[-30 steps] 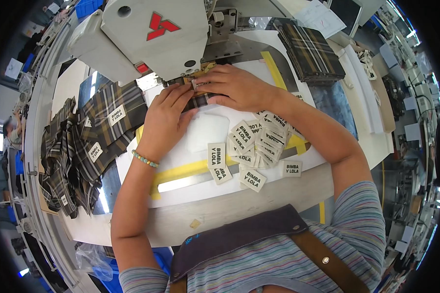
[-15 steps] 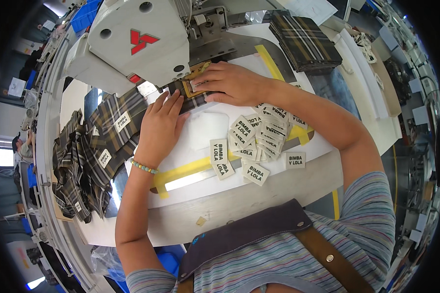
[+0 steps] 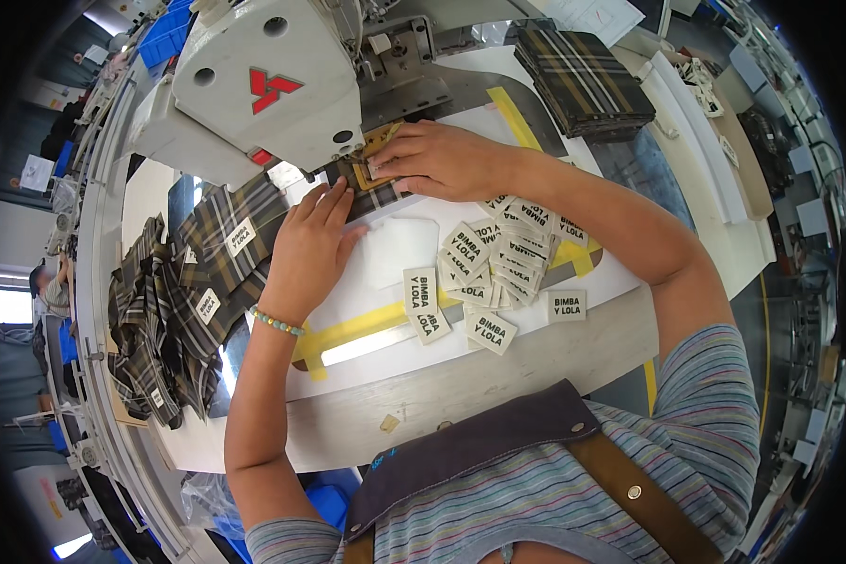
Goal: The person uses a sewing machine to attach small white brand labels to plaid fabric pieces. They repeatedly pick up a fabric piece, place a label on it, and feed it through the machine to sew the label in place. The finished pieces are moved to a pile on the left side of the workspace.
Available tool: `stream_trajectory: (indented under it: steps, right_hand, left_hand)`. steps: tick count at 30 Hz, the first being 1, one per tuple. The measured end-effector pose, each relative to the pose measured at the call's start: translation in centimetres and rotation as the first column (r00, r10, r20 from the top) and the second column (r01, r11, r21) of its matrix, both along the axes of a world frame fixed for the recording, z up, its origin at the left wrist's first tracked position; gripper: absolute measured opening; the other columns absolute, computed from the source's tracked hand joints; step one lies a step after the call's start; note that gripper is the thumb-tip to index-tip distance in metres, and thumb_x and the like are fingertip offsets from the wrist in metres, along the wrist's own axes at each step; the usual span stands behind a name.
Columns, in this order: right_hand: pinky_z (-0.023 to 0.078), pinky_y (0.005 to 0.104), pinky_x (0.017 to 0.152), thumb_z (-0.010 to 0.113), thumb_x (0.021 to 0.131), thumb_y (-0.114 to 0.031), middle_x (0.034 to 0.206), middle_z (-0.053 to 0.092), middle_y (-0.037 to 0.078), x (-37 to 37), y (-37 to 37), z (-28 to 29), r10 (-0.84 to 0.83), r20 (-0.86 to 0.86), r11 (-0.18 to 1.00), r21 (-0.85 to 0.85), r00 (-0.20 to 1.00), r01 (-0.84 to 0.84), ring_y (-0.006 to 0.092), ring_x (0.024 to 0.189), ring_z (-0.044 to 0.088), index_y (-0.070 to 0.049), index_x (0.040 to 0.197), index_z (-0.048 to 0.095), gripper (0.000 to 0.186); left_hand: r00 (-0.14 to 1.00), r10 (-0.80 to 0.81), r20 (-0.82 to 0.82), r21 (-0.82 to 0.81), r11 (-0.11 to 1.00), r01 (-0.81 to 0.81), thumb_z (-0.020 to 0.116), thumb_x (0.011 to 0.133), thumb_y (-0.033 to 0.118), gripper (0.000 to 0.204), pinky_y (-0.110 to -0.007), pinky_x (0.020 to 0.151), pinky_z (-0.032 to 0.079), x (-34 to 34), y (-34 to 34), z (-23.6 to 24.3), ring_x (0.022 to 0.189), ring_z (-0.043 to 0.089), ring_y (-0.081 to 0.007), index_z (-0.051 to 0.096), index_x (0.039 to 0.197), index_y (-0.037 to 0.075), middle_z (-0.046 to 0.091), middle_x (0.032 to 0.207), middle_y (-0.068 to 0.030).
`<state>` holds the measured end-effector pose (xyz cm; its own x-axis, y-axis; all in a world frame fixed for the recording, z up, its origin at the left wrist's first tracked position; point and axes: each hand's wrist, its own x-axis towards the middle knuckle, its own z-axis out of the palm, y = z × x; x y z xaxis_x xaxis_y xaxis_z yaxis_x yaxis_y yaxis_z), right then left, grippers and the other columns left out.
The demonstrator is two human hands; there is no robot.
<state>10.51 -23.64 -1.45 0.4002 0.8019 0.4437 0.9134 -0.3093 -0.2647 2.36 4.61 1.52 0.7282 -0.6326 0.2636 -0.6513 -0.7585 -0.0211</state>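
My left hand (image 3: 308, 249) lies flat, fingers stretched, on the dark plaid cloth (image 3: 378, 197) beneath the sewing machine head (image 3: 296, 99). At the needle area, my right hand (image 3: 453, 162) has its fingers bent together over a brass-coloured frame (image 3: 363, 177). A small pale label (image 3: 376, 169) shows partly at those fingertips, inside the frame; the fingers hide the rest of it. Near my right forearm lies a loose pile of white printed labels (image 3: 512, 252). Plaid pieces with labels on them (image 3: 221, 235) hang in a heap left of my left hand.
Folded plaid pieces form a stack (image 3: 587, 86) at the far right of the table. Yellow tape (image 3: 371, 321) marks the white work surface. One label (image 3: 567, 305) lies apart from the pile. A blue crate (image 3: 167, 36) stands behind the machine on the left.
The view has shifted slightly. Both hands stay in nearly the same place on the cloth and frame, and the labels have not moved.
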Motion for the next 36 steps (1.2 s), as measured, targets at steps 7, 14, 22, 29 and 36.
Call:
stream_trajectory:
  steps: [7,14,22,29,36]
  right_hand:
    - [0.043,0.0440,0.116,0.060,0.105,-0.020,0.137,0.069,0.011,-0.2,0.0,0.5,-0.006,-0.049,1.000,-0.010,0.999,0.006,0.0297,0.134,0.057,-0.002,0.127,0.075,0.031]
    - [0.044,0.0442,0.118,0.060,0.106,-0.019,0.139,0.069,0.012,0.2,-0.1,0.9,0.008,-0.088,1.000,-0.006,0.996,-0.008,0.0303,0.134,0.057,-0.003,0.126,0.076,0.031]
    - [0.043,0.0431,0.119,0.060,0.106,-0.020,0.140,0.068,0.012,1.7,0.3,0.9,-0.021,-0.046,1.000,-0.022,0.999,0.020,0.0306,0.135,0.056,-0.003,0.127,0.075,0.031]
    - [0.048,0.0433,0.116,0.061,0.108,-0.026,0.142,0.068,0.010,1.0,-0.3,2.7,-0.087,-0.214,0.992,-0.105,0.973,0.065,0.0312,0.134,0.059,-0.006,0.134,0.074,0.035]
    - [0.049,0.0420,0.115,0.063,0.108,-0.030,0.145,0.067,0.011,-0.6,-6.2,6.6,-0.311,-0.032,0.947,0.069,0.950,0.313,0.0312,0.133,0.062,-0.005,0.131,0.075,0.035]
  left_hand:
    - [1.000,-0.025,-0.016,-0.022,0.999,0.024,0.073,0.099,0.024,0.048,-0.046,0.114,0.050,0.2,0.0,0.2,0.134,0.060,-0.0376,0.065,0.136,-0.006,0.065,0.146,-0.0194]
    - [0.999,-0.002,-0.032,-0.029,1.000,0.001,0.074,0.098,0.022,0.048,-0.047,0.116,0.049,0.1,0.1,0.2,0.136,0.058,-0.0396,0.064,0.137,-0.005,0.063,0.150,-0.0188]
    - [1.000,-0.008,-0.006,-0.051,0.999,0.008,0.072,0.100,0.026,0.050,-0.049,0.116,0.046,0.4,1.2,-0.2,0.140,0.056,-0.0393,0.064,0.140,-0.003,0.061,0.153,-0.0171]
    - [1.000,-0.004,0.001,-0.086,0.996,0.005,0.074,0.097,0.018,0.046,-0.049,0.118,0.045,-0.6,2.9,0.2,0.144,0.053,-0.0387,0.066,0.139,0.001,0.060,0.155,-0.0122]
    - [0.996,-0.090,-0.024,-0.124,0.989,0.086,0.076,0.093,0.007,0.044,-0.048,0.118,0.047,-2.2,3.3,1.3,0.142,0.055,-0.0370,0.068,0.135,0.003,0.064,0.151,-0.0100]
